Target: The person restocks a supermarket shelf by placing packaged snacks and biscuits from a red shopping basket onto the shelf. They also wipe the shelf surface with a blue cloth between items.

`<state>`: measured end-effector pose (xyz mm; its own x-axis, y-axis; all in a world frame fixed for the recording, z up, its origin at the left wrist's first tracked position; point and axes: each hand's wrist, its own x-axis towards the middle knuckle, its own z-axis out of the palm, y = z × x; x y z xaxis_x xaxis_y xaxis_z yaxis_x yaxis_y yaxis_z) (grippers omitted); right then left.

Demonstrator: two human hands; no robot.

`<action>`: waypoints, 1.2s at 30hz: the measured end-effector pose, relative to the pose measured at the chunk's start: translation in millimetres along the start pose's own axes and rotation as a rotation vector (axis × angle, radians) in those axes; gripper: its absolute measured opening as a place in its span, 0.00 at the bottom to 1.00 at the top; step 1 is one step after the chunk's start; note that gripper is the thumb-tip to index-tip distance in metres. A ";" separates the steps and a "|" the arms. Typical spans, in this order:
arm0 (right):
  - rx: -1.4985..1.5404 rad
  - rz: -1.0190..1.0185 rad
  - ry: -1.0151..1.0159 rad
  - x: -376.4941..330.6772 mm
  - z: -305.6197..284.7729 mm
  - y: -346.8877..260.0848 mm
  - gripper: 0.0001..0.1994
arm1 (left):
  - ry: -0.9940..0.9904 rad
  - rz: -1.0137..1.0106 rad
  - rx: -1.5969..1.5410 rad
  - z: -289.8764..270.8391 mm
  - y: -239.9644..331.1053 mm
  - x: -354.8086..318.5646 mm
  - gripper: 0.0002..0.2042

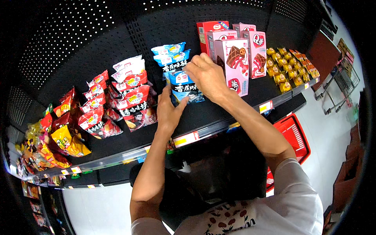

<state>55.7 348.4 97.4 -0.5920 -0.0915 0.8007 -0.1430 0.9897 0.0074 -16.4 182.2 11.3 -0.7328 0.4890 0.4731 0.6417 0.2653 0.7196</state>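
Observation:
At the front of a row of blue snack bags, one blue snack bag stands upright on the black shelf. My left hand grips its lower left side, thumb on the front and fingers along the edge. From the other side, my right hand is closed at the bag's upper right corner, its fingertips partly hidden behind the knuckles. More blue bags stand directly behind it. Just right of my right hand are pink boxes picturing chocolate-coated cakes, with a red box behind.
Left of the blue bags stand rows of red-and-white snack bags, then yellow bags. Small gold-wrapped pieces sit farther right. Price tags line the shelf's front edge. Below are a red basket and, beyond, a metal cart.

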 end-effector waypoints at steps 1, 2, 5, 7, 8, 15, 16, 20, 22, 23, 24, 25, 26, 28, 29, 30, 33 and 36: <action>-0.003 0.013 -0.013 2.1 6.9 1.0 0.03 | 0.003 -0.022 -0.009 1.4 -6.4 4.5 0.37; -0.008 0.026 -0.025 4.3 12.5 2.3 0.04 | 0.006 -0.044 -0.019 3.5 -12.7 9.3 0.36; 0.050 0.085 -0.016 5.1 21.3 5.4 0.07 | 0.032 0.006 -0.094 13.2 -31.1 22.7 0.33; 0.139 0.124 0.075 -2.6 23.5 1.8 0.08 | 0.024 -0.060 -0.126 17.6 -39.5 24.9 0.32; 0.137 0.139 0.086 -8.1 22.3 1.7 0.13 | 0.022 -0.094 -0.137 19.0 -43.1 25.0 0.32; 0.484 0.663 -0.039 -63.5 33.6 23.4 0.18 | 0.052 -0.159 -0.131 25.3 -41.2 24.6 0.32; 0.508 0.701 -0.085 -64.6 37.3 24.7 0.21 | 0.064 -0.143 -0.138 24.6 -44.8 26.0 0.33; 0.606 0.771 -0.290 -70.2 47.9 28.7 0.27 | 0.095 -0.096 -0.156 26.2 -46.9 27.3 0.31; 0.633 0.768 -0.296 -72.0 52.3 26.2 0.27 | 0.081 -0.116 -0.149 25.6 -42.5 26.3 0.30; 0.644 0.766 -0.298 -72.2 53.8 25.4 0.27 | 0.074 -0.125 -0.148 25.6 -39.8 27.0 0.30; 0.637 0.734 -0.270 -75.8 60.5 27.7 0.26 | 0.084 -0.108 -0.143 26.1 -38.0 28.6 0.30; 0.642 0.734 -0.269 -73.8 60.6 24.8 0.26 | 0.096 -0.096 -0.135 25.0 -40.6 27.8 0.30; 0.648 0.735 -0.268 -71.5 60.7 22.0 0.26 | 0.108 -0.084 -0.127 23.7 -43.2 27.2 0.30; 0.587 0.698 -0.234 -70.5 65.4 19.2 0.26 | 0.101 -0.075 -0.134 22.7 -50.5 27.9 0.30; 0.562 0.686 -0.226 -72.6 68.7 19.9 0.26 | 0.097 -0.071 -0.138 22.5 -54.1 28.8 0.30; 0.538 0.673 -0.218 -74.8 72.0 20.3 0.26 | 0.097 -0.053 -0.142 23.5 -59.4 29.0 0.31; 0.510 0.718 -0.234 -79.3 69.9 23.8 0.26 | 0.063 -0.080 -0.160 28.5 -51.8 30.0 0.31; 0.515 0.748 -0.257 -81.0 65.7 20.2 0.26 | 0.096 -0.064 -0.132 28.9 -52.2 27.6 0.32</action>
<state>48.6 368.5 -6.7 -0.8198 0.4657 0.3331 0.0488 0.6365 -0.7698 -63.6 205.8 -27.9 -0.7933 0.3911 0.4665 0.5626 0.1782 0.8073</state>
